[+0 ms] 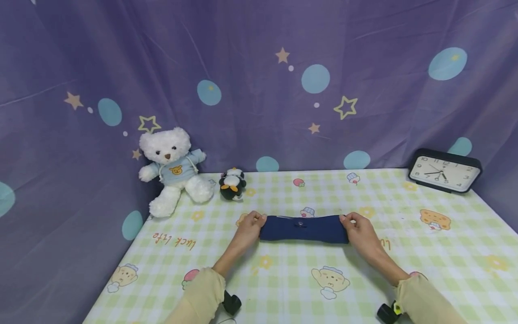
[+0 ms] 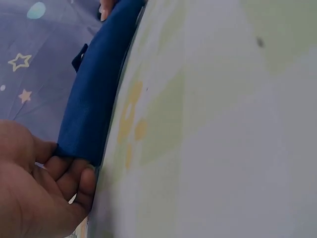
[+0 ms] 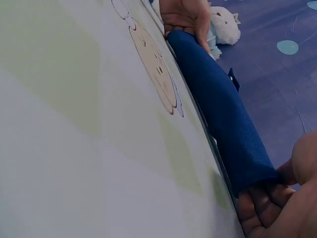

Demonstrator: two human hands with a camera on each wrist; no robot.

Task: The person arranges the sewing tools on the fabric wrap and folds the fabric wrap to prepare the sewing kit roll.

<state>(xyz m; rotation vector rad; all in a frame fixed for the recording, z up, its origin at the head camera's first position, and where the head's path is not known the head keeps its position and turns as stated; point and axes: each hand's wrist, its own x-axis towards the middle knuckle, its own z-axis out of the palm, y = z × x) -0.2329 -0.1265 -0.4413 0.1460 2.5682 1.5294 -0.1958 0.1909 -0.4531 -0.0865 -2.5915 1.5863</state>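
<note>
A long, flat strip of dark blue folded cloth with a small round snap on a tab spans the space between both hands, low over the table's middle. At its left end, my left hand pinches the corner between thumb and fingers. My right hand grips the opposite end the same way. In the left wrist view, fingers of the left hand curl under the end of the cloth. The right wrist view shows the right hand with its fingertips tucked beneath the other end.
A checked tablecloth covers the table. A white teddy bear in a blue top sits at the back left, beside a small penguin plush. The black-framed clock stands at the back right. Behind hangs a purple curtain.
</note>
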